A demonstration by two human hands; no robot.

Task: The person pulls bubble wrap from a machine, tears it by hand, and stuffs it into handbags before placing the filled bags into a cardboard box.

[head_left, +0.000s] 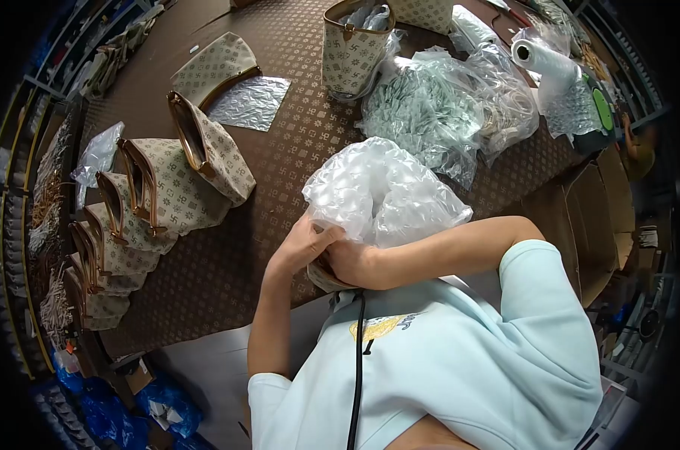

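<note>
A puffy clump of clear air-cushion film [381,191] bulges up in front of me, over the table's near edge. My left hand [306,244] is closed at the lower left of this film, its fingertips partly covered by it. Pressed in beside it, my right hand [353,262] bends down at the mouth of a patterned handbag [321,279]; its fingers are hidden. Only a small part of that handbag shows, between my hands and my body.
Several cream patterned handbags [179,184] stand in a row on the brown table [280,180]. A flat bag piece and silvery sheet [254,105] lie behind them. Farther back are a stuffed handbag [351,56], plastic sacks [422,105] and a film roll [546,60]. A cardboard box [580,225] stands right.
</note>
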